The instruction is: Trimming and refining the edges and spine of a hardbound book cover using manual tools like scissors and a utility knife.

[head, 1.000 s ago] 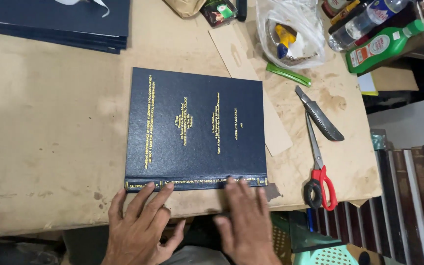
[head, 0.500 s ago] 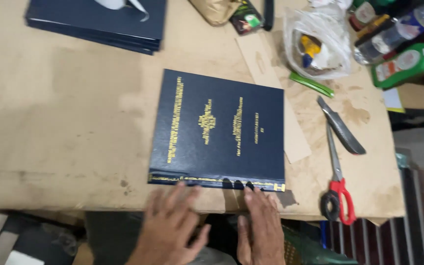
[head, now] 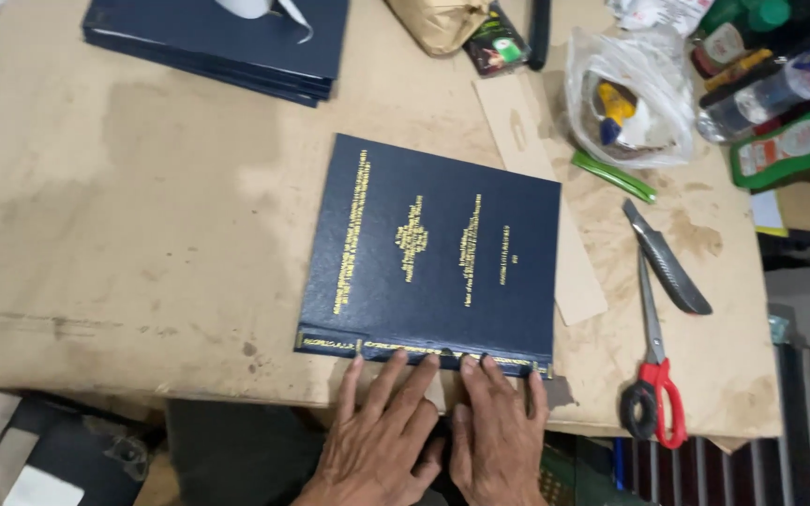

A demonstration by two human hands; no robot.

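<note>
A dark blue hardbound book [head: 433,253] with gold lettering lies flat on the worn wooden table [head: 142,215], its spine toward me at the near edge. My left hand [head: 377,436] rests flat with spread fingers, fingertips touching the spine. Beside it my right hand [head: 499,431] lies flat too, its fingertips on the spine nearer the right corner. Neither hand grips anything.
Red-handled scissors [head: 653,375] and a utility knife [head: 667,262] lie right of the book. A cardboard strip [head: 546,178] sticks out from under it. A stack of blue covers [head: 227,42] sits far left. A plastic bag [head: 625,103], bottles [head: 780,84] and a green pen [head: 613,176] crowd the far right.
The view has shifted, so the book sits more to the right and lower. Both hands have stayed pressed at the spine, drawing closer together.
</note>
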